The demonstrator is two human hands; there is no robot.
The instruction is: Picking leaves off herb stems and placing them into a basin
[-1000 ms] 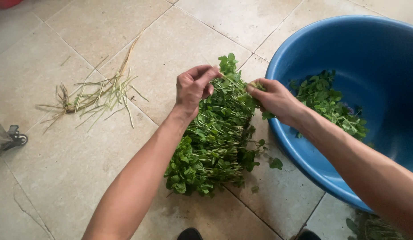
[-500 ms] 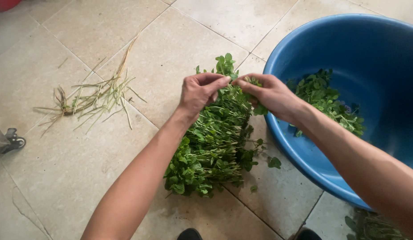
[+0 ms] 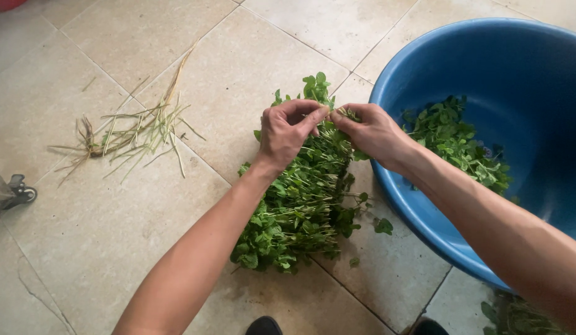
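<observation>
Blue basin point(image 3: 517, 68) on the right holds a loose heap of picked leaves point(image 3: 458, 139). Left hand point(image 3: 288, 133) and right hand point(image 3: 372, 133) meet fingertip to fingertip, both pinching a sprig atop the green herb bundle point(image 3: 300, 205) lying on the tiled floor point(image 3: 102, 236), just beside the basin's rim; discarded stems point(image 3: 130, 133) lie well apart to the left

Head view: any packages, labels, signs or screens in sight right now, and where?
None in view. Only a blue basin on the right, a pile of leafy greens on the tiled floor, and loose stems on the left.
</observation>
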